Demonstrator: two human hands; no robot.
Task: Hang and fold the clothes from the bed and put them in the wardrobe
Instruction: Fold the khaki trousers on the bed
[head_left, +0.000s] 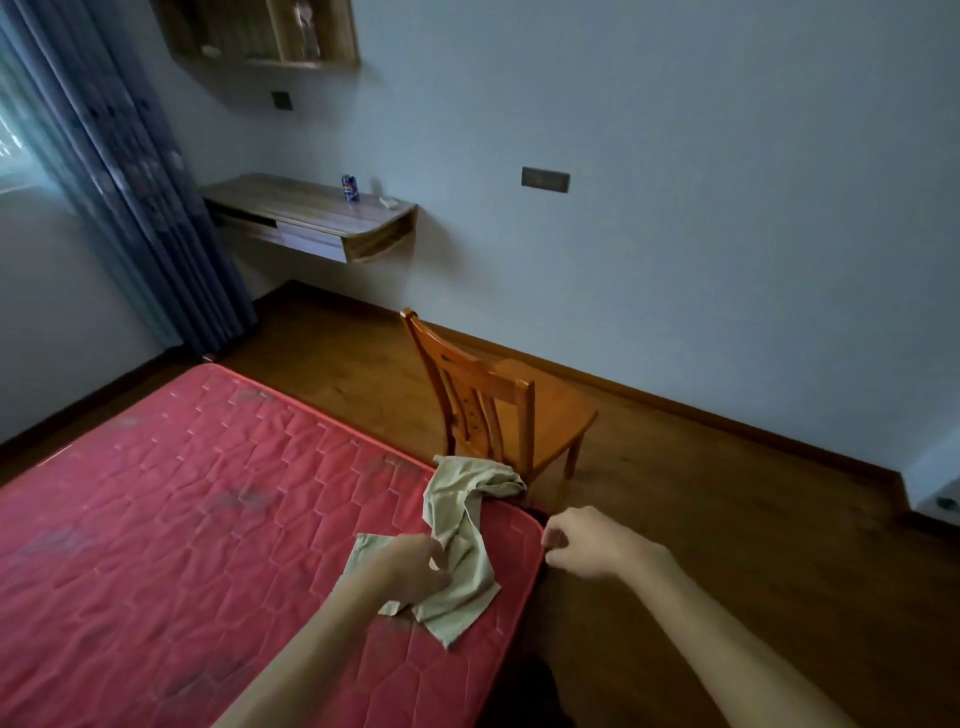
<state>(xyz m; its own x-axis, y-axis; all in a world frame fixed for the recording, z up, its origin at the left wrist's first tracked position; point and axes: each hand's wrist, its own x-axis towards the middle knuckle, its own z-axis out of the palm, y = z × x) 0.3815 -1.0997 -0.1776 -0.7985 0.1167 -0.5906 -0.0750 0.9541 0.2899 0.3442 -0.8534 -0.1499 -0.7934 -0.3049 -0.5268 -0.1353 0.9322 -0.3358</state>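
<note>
A crumpled pale green cloth garment (464, 564) lies on the red quilted mattress of the bed (182, 493), at the bed's near right corner. One bunched end reaches the bed's right edge and the rest trails back toward the person. The left hand (410, 567) is on the garment's near part, well inside the bed's edge, with its fingers curled down into the fabric and gripping a fold; cloth shows on both sides of the hand. The right hand (587, 543) hangs just off the bed's right edge, over the dark wooden floor (727, 545). Its fingers are loosely curled, thumb close to forefinger, with no cloth in them and apart from the garment. Beyond the bed's right corner stands an orange-brown wooden chair (498, 410) with its slatted back toward the bed. Farther from the bed, a wall-mounted wooden bench (311, 215) carries a small blue can (350, 188), and a blue patterned curtain (135, 182) hangs past the bed's far corner.
</note>
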